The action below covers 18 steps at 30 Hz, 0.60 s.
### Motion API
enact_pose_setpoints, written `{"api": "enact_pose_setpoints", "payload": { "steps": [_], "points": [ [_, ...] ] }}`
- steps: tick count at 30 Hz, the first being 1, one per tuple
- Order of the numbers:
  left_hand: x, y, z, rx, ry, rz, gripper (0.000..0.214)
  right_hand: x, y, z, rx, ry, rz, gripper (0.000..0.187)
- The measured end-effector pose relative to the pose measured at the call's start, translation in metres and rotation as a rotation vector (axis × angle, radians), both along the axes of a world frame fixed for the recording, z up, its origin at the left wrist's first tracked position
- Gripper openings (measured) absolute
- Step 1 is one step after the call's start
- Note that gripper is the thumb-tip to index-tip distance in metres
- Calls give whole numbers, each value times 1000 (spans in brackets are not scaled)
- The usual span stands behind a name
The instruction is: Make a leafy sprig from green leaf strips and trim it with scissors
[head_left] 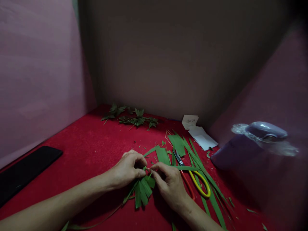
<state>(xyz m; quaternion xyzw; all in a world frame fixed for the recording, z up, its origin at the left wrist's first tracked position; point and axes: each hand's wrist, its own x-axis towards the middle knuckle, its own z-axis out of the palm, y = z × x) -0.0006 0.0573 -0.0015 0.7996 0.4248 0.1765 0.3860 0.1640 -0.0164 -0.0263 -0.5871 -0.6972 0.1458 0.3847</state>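
Observation:
My left hand pinches the gathered top of a bundle of green leaf strips, whose cut ends fan out downward. Close beside it, my right hand is closed, thumb against forefinger, on a thin pale stalk at the top of the bundle. The fingertips of both hands nearly meet there. To the right of my right hand lie scissors with one red and one yellow handle, their blades pointing away. Long green leaf blades and wide cut leaf pieces lie around and under the scissors.
Leafy sprigs lie along the back of the red cloth. White papers sit at the back right, near a purple container with clear plastic on it. A flat black object lies at the left. Walls enclose the table.

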Motion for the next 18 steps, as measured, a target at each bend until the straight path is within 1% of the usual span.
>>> {"api": "enact_pose_setpoints", "payload": {
  "steps": [10, 18],
  "points": [
    [1, 1, 2, 47, 54, -26, 15, -1, 0, 0, -11, 20, 11, 15],
    [1, 1, -1, 42, 27, -17, 17, 0, 0, 0, -21, 13, 19, 15]
  ]
}}
